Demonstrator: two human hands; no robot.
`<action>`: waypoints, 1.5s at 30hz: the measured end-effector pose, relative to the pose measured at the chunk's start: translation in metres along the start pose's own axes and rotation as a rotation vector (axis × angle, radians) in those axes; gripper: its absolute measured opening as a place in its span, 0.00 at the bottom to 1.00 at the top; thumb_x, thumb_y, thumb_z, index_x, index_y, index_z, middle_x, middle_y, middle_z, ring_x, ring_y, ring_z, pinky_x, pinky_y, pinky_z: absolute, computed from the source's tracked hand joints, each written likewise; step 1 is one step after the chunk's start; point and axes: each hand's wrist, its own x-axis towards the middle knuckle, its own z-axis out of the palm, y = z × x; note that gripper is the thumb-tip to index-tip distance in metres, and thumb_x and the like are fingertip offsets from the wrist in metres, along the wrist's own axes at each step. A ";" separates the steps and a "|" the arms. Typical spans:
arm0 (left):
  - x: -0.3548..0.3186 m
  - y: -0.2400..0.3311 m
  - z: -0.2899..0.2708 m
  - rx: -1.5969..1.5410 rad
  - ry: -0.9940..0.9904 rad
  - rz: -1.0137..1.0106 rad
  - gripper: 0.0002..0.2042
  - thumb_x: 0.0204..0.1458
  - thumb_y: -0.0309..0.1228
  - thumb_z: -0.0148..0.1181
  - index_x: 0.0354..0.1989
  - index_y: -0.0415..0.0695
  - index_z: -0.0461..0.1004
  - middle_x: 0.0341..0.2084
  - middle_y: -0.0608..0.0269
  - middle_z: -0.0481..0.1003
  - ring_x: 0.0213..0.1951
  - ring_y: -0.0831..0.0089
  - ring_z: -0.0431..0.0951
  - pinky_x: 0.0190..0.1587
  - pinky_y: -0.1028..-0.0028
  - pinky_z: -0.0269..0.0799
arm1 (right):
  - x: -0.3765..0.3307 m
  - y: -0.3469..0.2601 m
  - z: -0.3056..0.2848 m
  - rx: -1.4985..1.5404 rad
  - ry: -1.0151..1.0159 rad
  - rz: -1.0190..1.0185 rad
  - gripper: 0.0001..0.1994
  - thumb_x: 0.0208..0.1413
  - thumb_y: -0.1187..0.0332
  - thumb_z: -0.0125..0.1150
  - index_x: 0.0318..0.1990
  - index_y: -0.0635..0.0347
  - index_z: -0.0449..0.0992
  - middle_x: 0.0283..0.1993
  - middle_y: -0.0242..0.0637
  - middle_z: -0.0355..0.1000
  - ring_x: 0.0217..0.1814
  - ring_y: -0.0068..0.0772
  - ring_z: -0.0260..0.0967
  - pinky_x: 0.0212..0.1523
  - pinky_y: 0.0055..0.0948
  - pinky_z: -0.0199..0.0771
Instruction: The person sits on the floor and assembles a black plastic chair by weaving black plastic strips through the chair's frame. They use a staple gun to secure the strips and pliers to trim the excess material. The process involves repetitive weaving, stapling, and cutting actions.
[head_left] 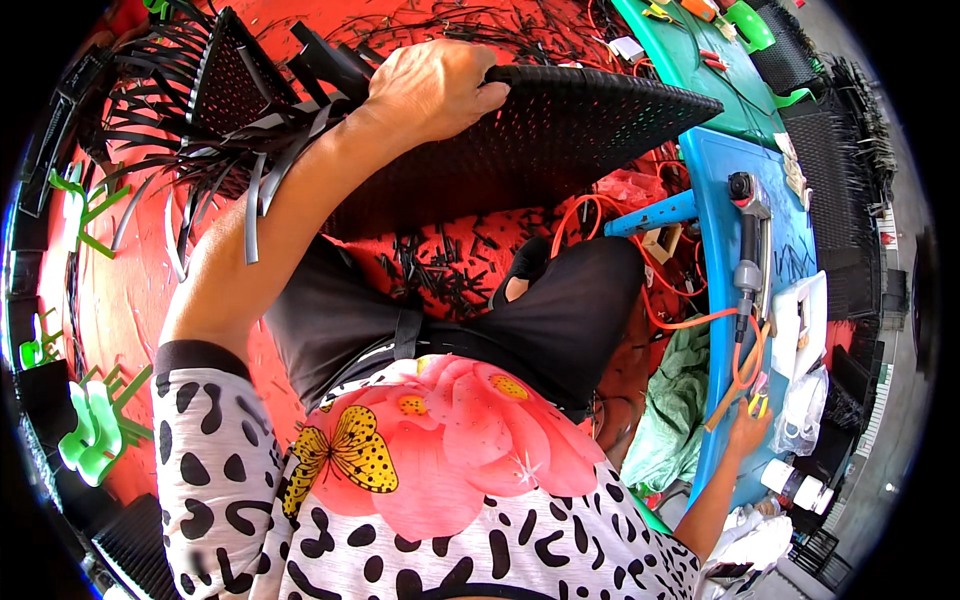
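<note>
My left hand (432, 92) is closed over the upper rim of a black woven plastic wicker panel (560, 125), which stands tilted in front of my knees. Loose black strips (265, 150) stick out from its left part, some hanging by my left forearm. Out to the right, my right hand (748, 430) is on the blue table (715, 210), its fingers closed at a small yellow-handled tool (758, 404); the tool's working end is hard to make out. Just beyond that hand lie a wooden stick (735, 385) and an air-powered tool (748, 240) with an orange hose (690, 322).
Black strip offcuts (440, 270) litter the red floor (120, 310). A green table (715, 75) adjoins the blue one at the far right. Green cloth (670, 415) hangs beside the blue table, near a white roll (795, 485). Green chair-like pieces (95, 430) stand at left.
</note>
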 end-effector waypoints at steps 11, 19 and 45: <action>0.001 -0.003 0.003 0.002 0.006 0.003 0.16 0.51 0.45 0.55 0.31 0.41 0.72 0.23 0.49 0.74 0.32 0.48 0.74 0.34 0.55 0.69 | -0.009 0.047 0.001 -0.067 -0.084 0.294 0.39 0.45 0.47 0.63 0.57 0.70 0.62 0.55 0.55 0.66 0.56 0.54 0.64 0.55 0.44 0.63; 0.004 -0.014 0.004 -0.156 0.047 0.053 0.14 0.46 0.38 0.61 0.36 0.41 0.74 0.29 0.51 0.76 0.36 0.53 0.77 0.40 0.62 0.71 | -0.030 0.064 0.011 -0.108 -0.096 0.374 0.42 0.46 0.39 0.58 0.57 0.69 0.63 0.55 0.55 0.67 0.56 0.55 0.65 0.55 0.45 0.63; -0.019 -0.017 -0.003 -0.226 0.156 -0.009 0.12 0.39 0.30 0.64 0.31 0.41 0.71 0.27 0.56 0.75 0.32 0.59 0.76 0.37 0.66 0.70 | -0.049 -0.414 -0.128 1.102 -0.352 -1.110 0.12 0.49 0.72 0.63 0.41 0.66 0.75 0.41 0.39 0.75 0.43 0.27 0.72 0.43 0.25 0.71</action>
